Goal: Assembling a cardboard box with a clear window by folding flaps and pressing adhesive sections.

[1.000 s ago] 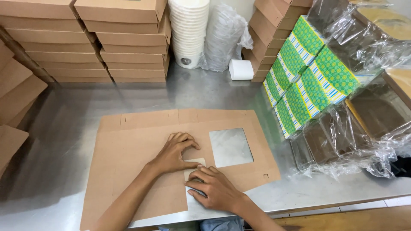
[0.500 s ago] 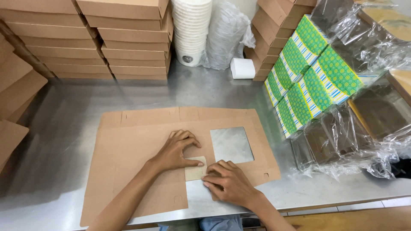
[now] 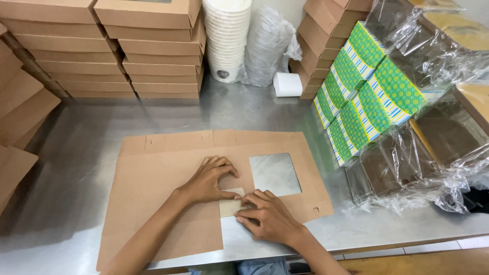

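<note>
1. Left hand [image 3: 206, 181]: bare, no glove, ring or watch visible; forearm uncovered as far as the frame edge.
2. Right hand [image 3: 267, 216]: bare likewise; wrist and forearm without sleeve.
3. Fingernails short, unpainted.

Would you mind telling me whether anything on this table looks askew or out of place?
Mostly tidy. The green patterned boxes lean in a slanted row rather than standing upright, and the clear plastic wrap beside them is crumpled open. The flat cardboard sheet under both hands looks undamaged.
</note>
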